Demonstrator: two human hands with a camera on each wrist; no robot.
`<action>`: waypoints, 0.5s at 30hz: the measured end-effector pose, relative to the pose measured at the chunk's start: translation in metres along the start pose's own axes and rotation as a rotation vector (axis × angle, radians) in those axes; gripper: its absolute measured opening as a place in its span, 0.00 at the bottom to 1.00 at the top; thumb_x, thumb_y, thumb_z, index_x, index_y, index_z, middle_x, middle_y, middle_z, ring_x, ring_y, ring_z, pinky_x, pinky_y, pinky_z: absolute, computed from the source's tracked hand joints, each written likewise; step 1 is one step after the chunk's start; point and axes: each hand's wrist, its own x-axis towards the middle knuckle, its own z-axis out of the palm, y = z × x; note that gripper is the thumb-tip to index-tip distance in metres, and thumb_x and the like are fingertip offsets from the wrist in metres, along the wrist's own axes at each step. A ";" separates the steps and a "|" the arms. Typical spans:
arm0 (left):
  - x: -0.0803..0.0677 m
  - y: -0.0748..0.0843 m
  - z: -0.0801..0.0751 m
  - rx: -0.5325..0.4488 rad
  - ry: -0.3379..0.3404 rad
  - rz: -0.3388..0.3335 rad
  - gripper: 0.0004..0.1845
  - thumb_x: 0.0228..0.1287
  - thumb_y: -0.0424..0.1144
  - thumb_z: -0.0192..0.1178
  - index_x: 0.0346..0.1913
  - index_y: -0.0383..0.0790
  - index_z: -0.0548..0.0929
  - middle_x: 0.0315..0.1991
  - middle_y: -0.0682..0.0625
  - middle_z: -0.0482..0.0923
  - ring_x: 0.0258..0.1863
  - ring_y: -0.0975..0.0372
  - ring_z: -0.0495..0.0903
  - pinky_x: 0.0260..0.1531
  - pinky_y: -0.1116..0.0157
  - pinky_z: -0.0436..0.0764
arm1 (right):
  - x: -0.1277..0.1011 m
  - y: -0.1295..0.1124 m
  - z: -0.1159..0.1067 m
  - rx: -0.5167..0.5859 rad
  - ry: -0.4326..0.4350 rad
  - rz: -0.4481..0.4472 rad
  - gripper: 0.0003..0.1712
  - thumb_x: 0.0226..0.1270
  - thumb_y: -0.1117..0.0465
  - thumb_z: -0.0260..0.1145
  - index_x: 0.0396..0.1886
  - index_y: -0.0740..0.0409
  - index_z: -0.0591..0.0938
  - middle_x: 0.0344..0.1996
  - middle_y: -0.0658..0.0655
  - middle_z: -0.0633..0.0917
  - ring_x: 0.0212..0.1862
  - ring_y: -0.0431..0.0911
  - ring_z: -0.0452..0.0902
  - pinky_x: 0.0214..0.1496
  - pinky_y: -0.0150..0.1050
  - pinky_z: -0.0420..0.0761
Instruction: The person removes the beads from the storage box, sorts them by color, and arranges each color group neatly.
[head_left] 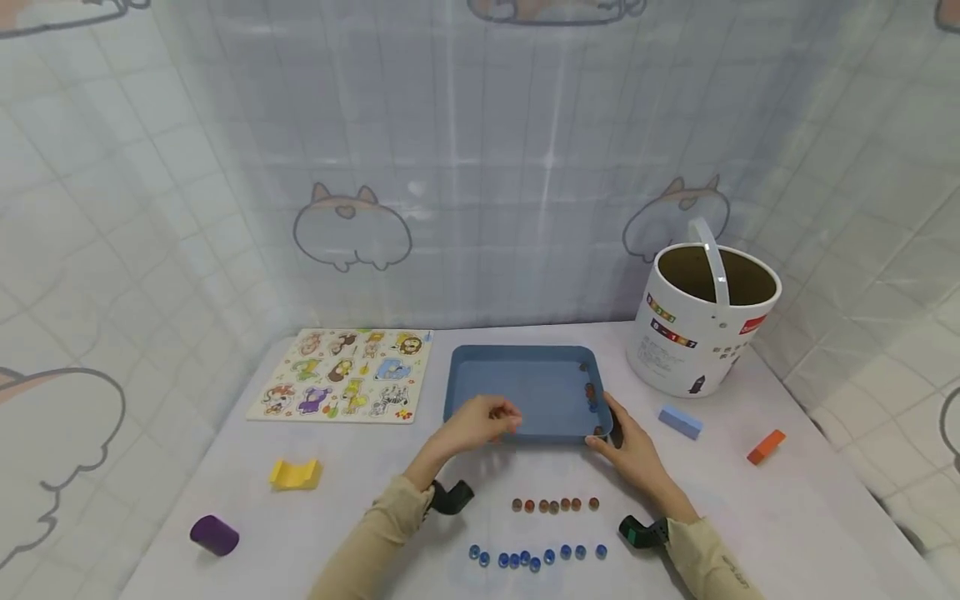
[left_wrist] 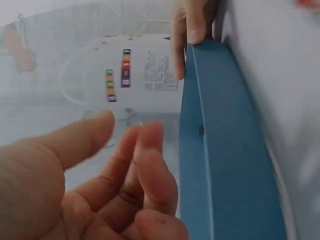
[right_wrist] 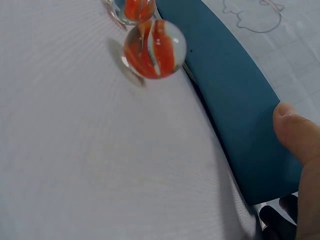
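Note:
A shallow blue tray [head_left: 517, 392] lies at the middle of the table, with several reddish-brown marbles [head_left: 590, 392] along its right side. My right hand [head_left: 636, 454] grips the tray's front right corner, thumb at the front rim and fingers along the right side. My left hand [head_left: 480, 421] hovers over the tray's front left part; in the left wrist view its thumb stands apart from loosely bent fingers, and I see nothing held. In front of the tray, a row of orange-red marbles [head_left: 554, 507] lies on the cloth. Nearer still is a row of blue marbles [head_left: 550, 556].
A white bucket [head_left: 675, 350] with a handle stands behind on the right, near a blue block [head_left: 680, 422] and an orange block [head_left: 766, 447]. On the left are an animal puzzle board [head_left: 337, 375], a yellow curved block [head_left: 296, 475] and a purple cylinder [head_left: 214, 535].

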 end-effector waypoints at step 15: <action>0.117 0.029 0.071 0.139 -0.197 -0.164 0.12 0.68 0.40 0.60 0.49 0.41 0.87 0.32 0.49 0.87 0.19 0.63 0.77 0.17 0.71 0.66 | -0.002 0.003 0.005 -0.012 0.035 -0.029 0.49 0.61 0.48 0.70 0.76 0.57 0.57 0.70 0.69 0.66 0.69 0.65 0.63 0.65 0.62 0.67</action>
